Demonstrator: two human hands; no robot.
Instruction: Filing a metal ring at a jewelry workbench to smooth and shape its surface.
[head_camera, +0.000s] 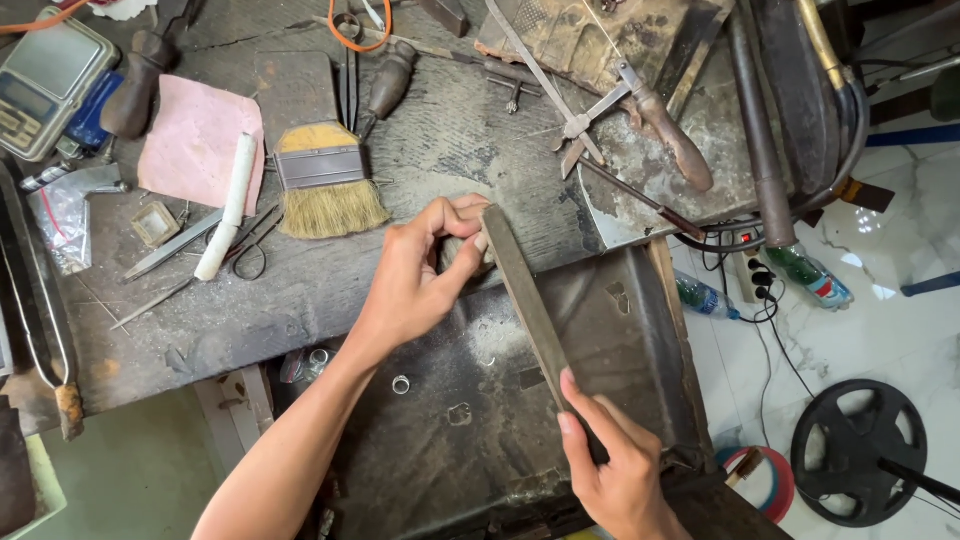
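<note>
Big scarred bench (440, 140) spreads beyond both hands, and a dark metal tray (620, 340) sits right under them. Across the tray runs a long flat file (525, 300), slanting from the left hand down to the right. Right hand (620, 470) is clamped round the file's near end, forefinger laid along it. Left hand (420, 275) has its fingertips pinched on something small at the file's far tip; what, I cannot tell. Just past the left hand, a bristle brush (325, 180). Below that wrist, a tiny ring (401, 384) on the tray.

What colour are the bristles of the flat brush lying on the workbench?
Pale straw yellow bristles on the brush, below its grey metal band; the head view shows it.
</note>
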